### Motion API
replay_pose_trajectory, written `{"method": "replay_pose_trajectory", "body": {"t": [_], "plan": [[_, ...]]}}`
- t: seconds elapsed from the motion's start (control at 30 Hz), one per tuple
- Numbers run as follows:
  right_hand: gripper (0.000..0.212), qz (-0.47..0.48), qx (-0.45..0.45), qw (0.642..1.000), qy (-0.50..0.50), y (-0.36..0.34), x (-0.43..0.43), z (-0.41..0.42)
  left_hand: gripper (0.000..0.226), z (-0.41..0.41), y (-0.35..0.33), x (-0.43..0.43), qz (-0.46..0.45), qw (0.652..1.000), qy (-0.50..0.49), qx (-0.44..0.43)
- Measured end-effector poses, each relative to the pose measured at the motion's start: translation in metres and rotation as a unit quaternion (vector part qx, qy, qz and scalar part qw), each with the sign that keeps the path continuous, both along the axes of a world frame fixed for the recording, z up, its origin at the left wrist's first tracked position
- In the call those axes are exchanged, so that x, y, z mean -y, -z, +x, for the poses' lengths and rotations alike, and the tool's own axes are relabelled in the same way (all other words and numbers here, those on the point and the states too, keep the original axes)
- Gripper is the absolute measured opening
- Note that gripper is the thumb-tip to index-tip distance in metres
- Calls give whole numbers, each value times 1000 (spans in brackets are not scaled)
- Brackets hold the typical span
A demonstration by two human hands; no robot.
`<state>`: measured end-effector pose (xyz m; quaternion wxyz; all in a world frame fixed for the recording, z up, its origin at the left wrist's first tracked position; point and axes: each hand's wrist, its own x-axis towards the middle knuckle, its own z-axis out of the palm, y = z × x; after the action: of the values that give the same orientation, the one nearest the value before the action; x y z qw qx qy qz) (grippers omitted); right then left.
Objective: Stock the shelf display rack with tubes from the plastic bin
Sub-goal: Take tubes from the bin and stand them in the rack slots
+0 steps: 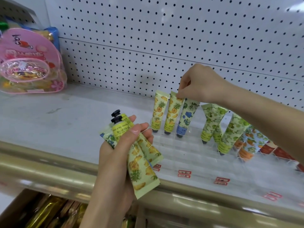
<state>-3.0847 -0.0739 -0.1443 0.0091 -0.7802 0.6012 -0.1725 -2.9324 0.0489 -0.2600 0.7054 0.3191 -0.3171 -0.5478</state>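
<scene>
Right hand [202,84] pinches the flat crimped end of a pineapple-print tube [173,112]. The tube stands cap-down, long axis near upright, in the back row of the clear stepped rack [181,150], between 1 matching tube [158,111] and 1 blue-flower tube [187,116]. Left hand [118,162] grips a glossy bundle of tubes [139,170], black caps pointing away. Perforated pegboard [164,38] stands behind; a pink pouch [28,63] lies far left.
</scene>
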Motion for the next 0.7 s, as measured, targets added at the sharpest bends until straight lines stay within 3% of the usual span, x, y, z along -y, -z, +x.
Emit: {"method": "replay_pose_trajectory", "body": {"t": [0.47, 0.63, 0.7], "plan": [[6, 33, -19, 998, -41, -3, -8, -4, 19, 0, 3, 2, -8, 1000, 14, 5], [8, -14, -32, 998, -52, -15, -16, -11, 22, -2, -2, 0, -6, 1000, 23, -4], [8, -40, 0, 997, -71, -24, -31, -13, 37, -6, -7, -2, -2, 999, 36, -27]]}}
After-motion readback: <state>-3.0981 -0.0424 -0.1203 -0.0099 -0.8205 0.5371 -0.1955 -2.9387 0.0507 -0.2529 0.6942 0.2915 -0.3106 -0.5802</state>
